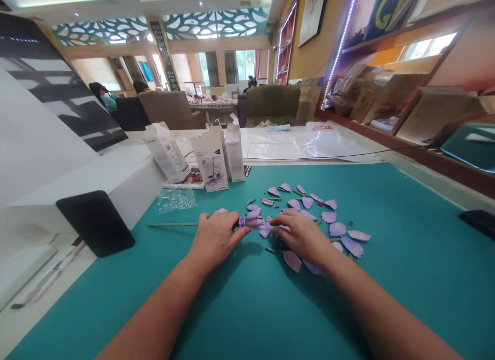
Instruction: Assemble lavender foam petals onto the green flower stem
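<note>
A purple flower [253,219] lies on its side at the middle of the green mat [247,308], its petals pointing right. My left hand [217,237] is closed around its base, and a thin green stem [172,225] sticks out to the left of the hand. My right hand [303,233] has its thumb and fingers pinched just right of the flower's tip; a small purple piece [269,221] shows at the fingertips. Around and beyond the right hand lie several loose purple petals [337,229] and short green pieces, some partly hidden under it.
White boxes [211,161] stand at the mat's far left, near crumpled clear plastic [177,199]. A black tablet-like panel [95,223] leans on a large white box [112,174]. A dark object [478,223] lies at right. People sit in the background.
</note>
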Available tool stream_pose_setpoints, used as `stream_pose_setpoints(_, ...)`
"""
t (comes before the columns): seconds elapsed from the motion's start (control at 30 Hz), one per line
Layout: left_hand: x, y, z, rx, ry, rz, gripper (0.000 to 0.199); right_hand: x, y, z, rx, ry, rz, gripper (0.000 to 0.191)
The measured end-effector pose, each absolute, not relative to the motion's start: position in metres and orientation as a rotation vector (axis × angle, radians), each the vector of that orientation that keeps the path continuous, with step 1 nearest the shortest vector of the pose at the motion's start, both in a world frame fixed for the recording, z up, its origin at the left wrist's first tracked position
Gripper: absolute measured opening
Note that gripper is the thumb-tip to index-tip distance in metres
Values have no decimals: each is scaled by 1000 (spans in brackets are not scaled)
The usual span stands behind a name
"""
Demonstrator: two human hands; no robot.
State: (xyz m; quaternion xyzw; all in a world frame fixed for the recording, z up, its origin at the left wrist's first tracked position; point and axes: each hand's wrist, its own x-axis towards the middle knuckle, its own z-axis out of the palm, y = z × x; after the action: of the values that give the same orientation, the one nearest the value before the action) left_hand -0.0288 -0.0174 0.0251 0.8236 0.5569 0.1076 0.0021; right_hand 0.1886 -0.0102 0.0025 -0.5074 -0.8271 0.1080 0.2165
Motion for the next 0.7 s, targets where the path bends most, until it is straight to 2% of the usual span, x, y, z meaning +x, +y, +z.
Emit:
stream_pose_setpoints(0.23,-31,-17,25,2601,1739,377,35,166,-15,-14,-1386,-2591,-59,25)
stream_pose_setpoints(0.47,-29,-18,26,2623,1702,352,33,166,-14,-10,-1467,-2637,-138,18)
stream_pose_setpoints(0.6,-29,-19,26,2619,1702,345,30,171,-10,-9,-1428,-2542,-56,20)
stream_pose_setpoints(0.7,-29,-18,25,2624,1694,358,30,178,-8,-5,-1391,-2269,126,19)
